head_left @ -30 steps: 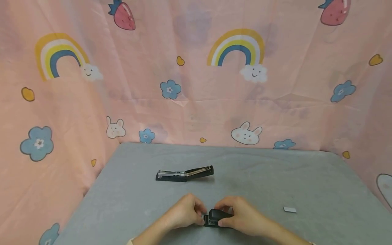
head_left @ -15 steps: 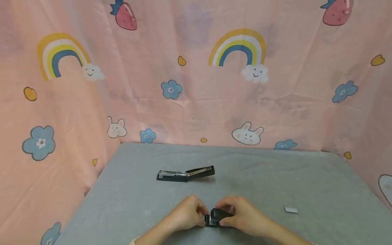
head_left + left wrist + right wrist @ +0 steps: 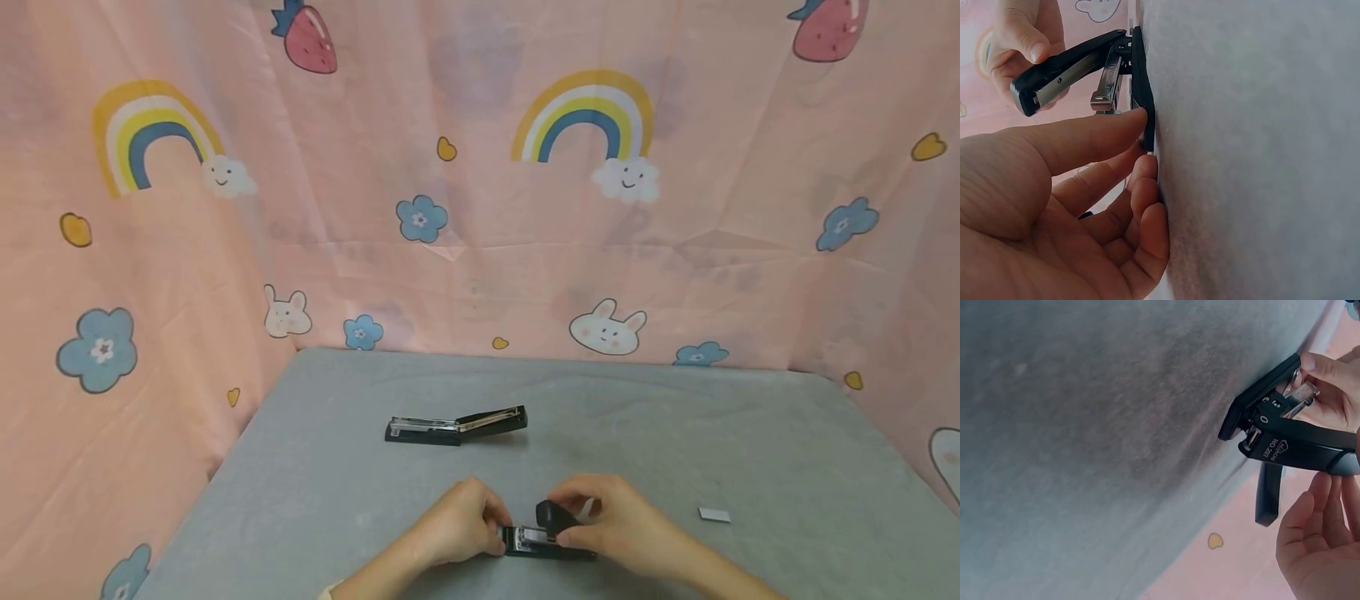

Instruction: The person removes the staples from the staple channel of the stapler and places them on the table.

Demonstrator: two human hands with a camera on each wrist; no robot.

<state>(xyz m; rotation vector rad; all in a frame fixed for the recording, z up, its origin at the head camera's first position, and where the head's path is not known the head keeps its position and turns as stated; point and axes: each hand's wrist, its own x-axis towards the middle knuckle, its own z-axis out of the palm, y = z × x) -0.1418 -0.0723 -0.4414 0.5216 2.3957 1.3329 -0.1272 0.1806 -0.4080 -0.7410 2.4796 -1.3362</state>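
A black stapler sits on the table near its front, its top arm swung up away from the metal magazine. My left hand pinches the front end of the stapler's base between thumb and fingers. My right hand grips the raised top arm near its free end, thumb on one side and fingers on the other. The hinge shows at the back of the base in the right wrist view. Whether staples lie in the magazine is too small to tell.
Farther back lies a second black stapler, spread wide with its metal inside showing. To the right rests a small whitish rectangular piece, perhaps a staple strip. A pink patterned cloth hangs behind the grey table.
The right hand has lifted the stapler's top arm up and back to the right, uncovering the magazine. The left hand stays at the base's front end.
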